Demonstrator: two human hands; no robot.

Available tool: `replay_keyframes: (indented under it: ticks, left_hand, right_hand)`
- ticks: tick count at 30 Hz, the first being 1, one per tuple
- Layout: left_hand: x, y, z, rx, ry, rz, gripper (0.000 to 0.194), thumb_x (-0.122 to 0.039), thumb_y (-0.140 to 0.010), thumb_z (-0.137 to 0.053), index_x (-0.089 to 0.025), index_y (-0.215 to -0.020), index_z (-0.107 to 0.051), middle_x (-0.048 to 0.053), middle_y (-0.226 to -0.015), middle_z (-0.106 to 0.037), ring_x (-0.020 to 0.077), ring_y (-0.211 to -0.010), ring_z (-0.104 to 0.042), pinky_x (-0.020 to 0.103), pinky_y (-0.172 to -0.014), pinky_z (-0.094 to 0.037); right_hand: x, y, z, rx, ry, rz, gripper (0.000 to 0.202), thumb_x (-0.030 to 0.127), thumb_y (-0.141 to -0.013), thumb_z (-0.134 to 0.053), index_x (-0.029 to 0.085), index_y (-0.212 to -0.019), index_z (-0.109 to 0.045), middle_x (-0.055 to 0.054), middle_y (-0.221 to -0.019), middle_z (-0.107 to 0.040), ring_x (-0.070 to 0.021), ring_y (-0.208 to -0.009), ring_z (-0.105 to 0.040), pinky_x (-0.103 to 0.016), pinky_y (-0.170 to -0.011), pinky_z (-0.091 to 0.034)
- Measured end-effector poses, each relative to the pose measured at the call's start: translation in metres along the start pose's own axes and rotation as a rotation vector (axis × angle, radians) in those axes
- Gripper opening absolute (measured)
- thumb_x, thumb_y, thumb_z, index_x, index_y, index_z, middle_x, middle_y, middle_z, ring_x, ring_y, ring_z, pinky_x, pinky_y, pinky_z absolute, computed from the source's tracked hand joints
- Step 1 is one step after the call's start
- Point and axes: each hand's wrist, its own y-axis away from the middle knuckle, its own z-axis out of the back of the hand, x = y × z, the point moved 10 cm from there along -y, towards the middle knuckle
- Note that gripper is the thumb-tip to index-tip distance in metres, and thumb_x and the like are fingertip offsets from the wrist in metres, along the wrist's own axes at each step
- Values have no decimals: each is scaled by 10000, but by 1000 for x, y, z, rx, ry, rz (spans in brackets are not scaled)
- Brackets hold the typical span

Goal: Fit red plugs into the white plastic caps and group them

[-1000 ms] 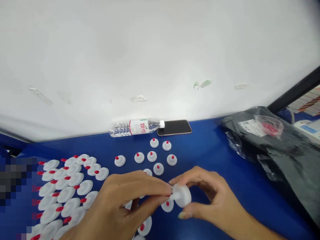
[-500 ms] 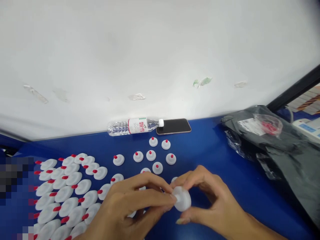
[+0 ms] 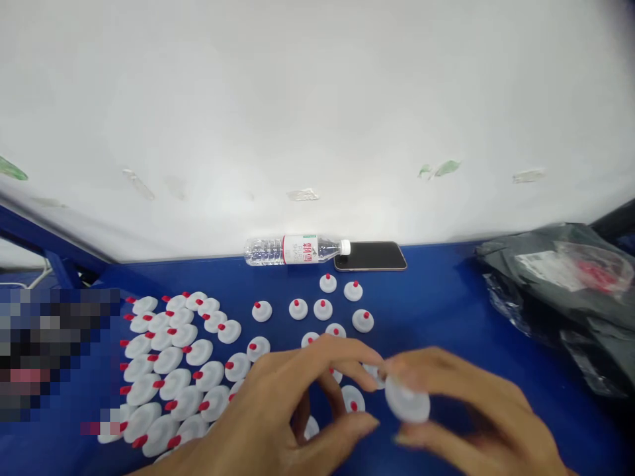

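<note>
A round whitish translucent cap (image 3: 407, 400) is between the fingers of my right hand (image 3: 471, 410), its index finger over the top edge and its thumb below. My left hand (image 3: 307, 403) is just left of that cap, thumb and fingers apart, with its fingertips close to my right fingers. Around and under my left hand lie white discs with red tips, such as one white disc (image 3: 353, 399) below its index finger. Many more white discs (image 3: 176, 383) sit in slanting rows on the blue table (image 3: 436, 291) at the left.
Behind the discs, a clear bottle (image 3: 300, 250) lies on its side, its cap over the edge of a black phone (image 3: 372, 256). Dark plastic bags (image 3: 550, 284) with a red-filled clear pack lie at the right. A white wall (image 3: 317, 119) rises behind.
The view has shifted, so the tabletop things appear farther right. My left fingers have come off the cap and spread apart. The cap remains in my right hand.
</note>
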Motion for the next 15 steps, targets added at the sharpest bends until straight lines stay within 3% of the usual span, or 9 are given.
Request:
replay_keyframes:
  ticks: [3, 5, 7, 9, 15]
  left_hand:
    - [-14, -1, 24, -136, -158, -43, 335, -175, -944, -681, -448, -1136, -700, -127, -971, -786, 43, -617, -658, 71, -505, -497]
    - [-24, -2, 42, -211, -218, -77, 283, -199, -973, -645, -450, -1082, -716, -128, -923, -771, 43, -616, -645, 73, -547, -521]
    - [-31, -4, 60, -267, -226, -113, 237, -214, -988, -633, -425, -1030, -733, -115, -861, -753, 54, -629, -653, 94, -557, -525]
    - [-34, -7, 81, -329, -233, -127, 184, -235, -1002, -633, -378, -976, -746, -93, -819, -741, 65, -630, -647, 124, -529, -500]
    - [-47, 0, 151, -644, -336, -140, 128, -361, -1005, -663, -332, -926, -759, -66, -865, -745, 105, -599, -536, 250, -503, -422]
  right_hand:
    - [-31, -3, 34, -182, 213, -175, 286, 443, -907, -830, 385, -1160, -709, 60, -1113, -829, -172, -1010, -804, -228, -934, -627]
    - [-57, -3, 46, -199, 298, -304, 291, 513, -903, -810, 380, -1148, -724, 50, -1154, -819, -202, -1015, -793, -269, -851, -644]
    - [-85, -2, 47, -145, 312, -427, 303, 543, -891, -804, 383, -1139, -737, 49, -1179, -810, -220, -984, -785, -283, -717, -634]
    - [-106, 1, 41, -86, 281, -511, 304, 541, -887, -801, 383, -1140, -742, 46, -1182, -811, -237, -1001, -782, -296, -684, -626]
    - [-119, 0, 24, -71, 203, -509, 312, 599, -903, -749, 296, -965, -703, -23, -1235, -818, -293, -1108, -782, -408, -917, -646]
